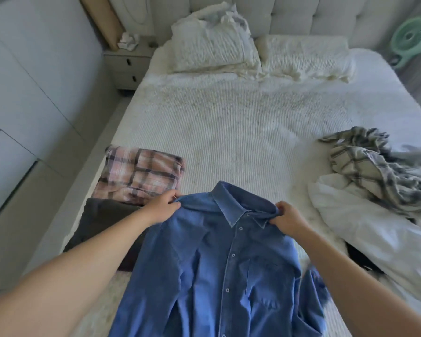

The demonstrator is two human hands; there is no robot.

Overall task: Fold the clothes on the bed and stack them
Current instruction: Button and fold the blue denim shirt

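Observation:
A blue denim button-up shirt point(224, 268) hangs front side up over the near end of the bed point(229, 122), collar pointing away from me. My left hand point(162, 207) pinches its left shoulder and my right hand point(286, 218) pinches its right shoulder. To the left lie a folded pink plaid garment point(141, 175) and, nearer to me, a folded dark grey garment point(105, 220). On the right a crumpled grey-and-cream plaid garment point(374, 166) lies on a rumpled white garment point(374, 234).
Two white pillows point(212, 45) lie at the padded headboard. A nightstand point(129, 66) stands left of the bed, beside white wardrobe doors point(22, 98). A green fan point(413, 37) is at the far right. Something dark point(360, 259) shows under the white pile.

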